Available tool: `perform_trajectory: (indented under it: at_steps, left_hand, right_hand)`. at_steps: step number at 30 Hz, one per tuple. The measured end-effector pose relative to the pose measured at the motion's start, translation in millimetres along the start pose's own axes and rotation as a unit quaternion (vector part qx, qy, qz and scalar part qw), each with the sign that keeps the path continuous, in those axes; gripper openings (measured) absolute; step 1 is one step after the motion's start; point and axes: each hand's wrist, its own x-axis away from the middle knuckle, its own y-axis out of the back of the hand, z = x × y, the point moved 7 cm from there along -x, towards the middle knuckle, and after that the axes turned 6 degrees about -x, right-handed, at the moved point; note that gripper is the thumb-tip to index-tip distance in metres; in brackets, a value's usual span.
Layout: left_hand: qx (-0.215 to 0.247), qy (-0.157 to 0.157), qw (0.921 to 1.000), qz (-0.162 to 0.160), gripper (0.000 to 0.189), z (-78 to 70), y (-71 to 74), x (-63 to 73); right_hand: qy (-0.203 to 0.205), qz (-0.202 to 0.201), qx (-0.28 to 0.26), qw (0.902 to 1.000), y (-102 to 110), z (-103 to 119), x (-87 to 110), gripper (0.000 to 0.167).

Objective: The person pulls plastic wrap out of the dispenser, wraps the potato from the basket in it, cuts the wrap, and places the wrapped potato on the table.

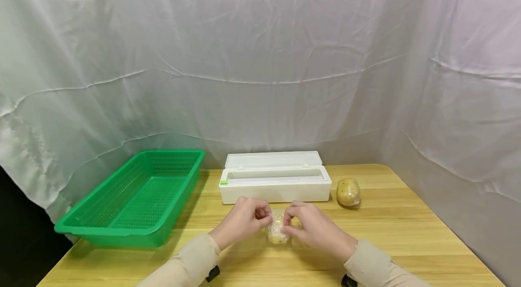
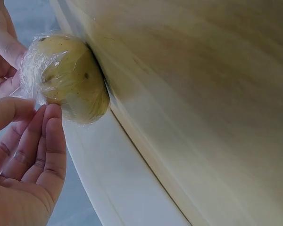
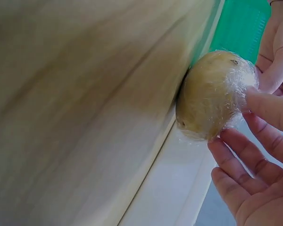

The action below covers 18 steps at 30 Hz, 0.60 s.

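A potato in clear plastic wrap rests on the wooden table between my two hands. My left hand pinches the film at the potato's left side, thumb against fingertips. From the other side, my right hand has its thumb and index finger at the gathered film. The left wrist view shows the crinkled plastic wrap bunched on the potato's upper face, near the thumbs. In the right wrist view the film is creased under the right thumb, and the other fingers fan out beside the potato.
Just behind the hands stands a white wrap dispenser box, its lid raised and a green slider at its left end. A second wrapped potato sits right of it. The green basket occupies the left of the table.
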Motion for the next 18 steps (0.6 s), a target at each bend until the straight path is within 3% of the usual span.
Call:
perform_trajectory:
  at_steps: [7,18]
  left_hand:
    - [0.019,0.027,0.9995,0.001,0.019,3.7,-0.4,-5.0]
    - [0.084,0.067,0.9940,0.024,0.016,17.4,0.6,-11.1]
  right_hand:
    - [-0.026,-0.008,-0.012,0.9996,-3,-4,-1.9,0.033]
    - [-0.029,-0.012,-0.042,0.9986,0,-4,-3.0,0.027]
